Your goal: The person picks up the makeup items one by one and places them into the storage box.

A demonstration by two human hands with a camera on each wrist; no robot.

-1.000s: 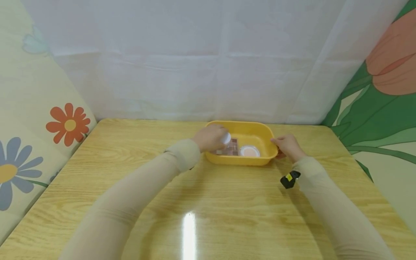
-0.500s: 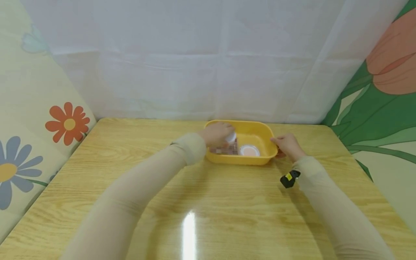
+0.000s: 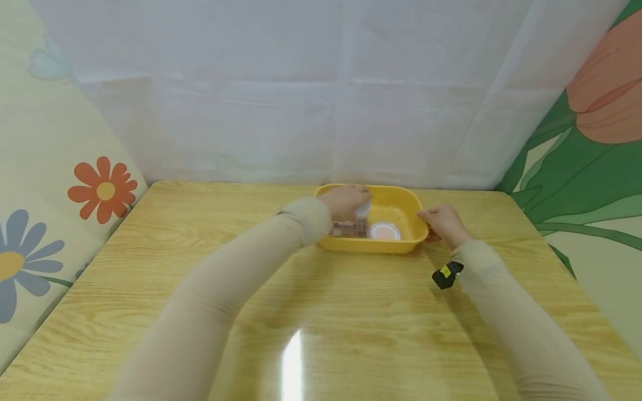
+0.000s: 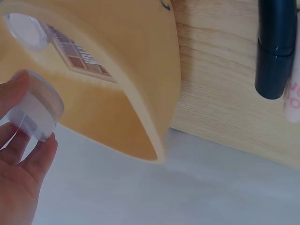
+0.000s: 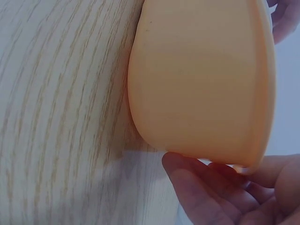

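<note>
A yellow basin [image 3: 373,246] stands near the table's back edge. My left hand [image 3: 346,201] reaches over its left part and pinches a small round jar [image 3: 363,210] between thumb and fingers; the left wrist view shows the clear, white-topped jar [image 4: 37,105] in the hand [image 4: 21,159], above the basin's inside. Lying in the basin are a brown checkered palette [image 3: 351,229] and, to its right, a round white-rimmed compact [image 3: 385,231]. My right hand [image 3: 445,224] grips the basin's right end, thumb at the rim and fingers underneath, as the right wrist view also shows [image 5: 234,192].
In the left wrist view a dark tube [image 4: 275,51] and a pale pink tube [image 4: 294,93] lie on the wooden table [image 4: 215,70] beyond the basin's side. A white cloth [image 3: 261,111] hangs behind the table. A small black device [image 3: 447,275] sits at my right wrist.
My left hand has moved to the right over the basin, carrying the jar from above the palette towards the basin's middle. My right hand has kept its hold on the basin's end.
</note>
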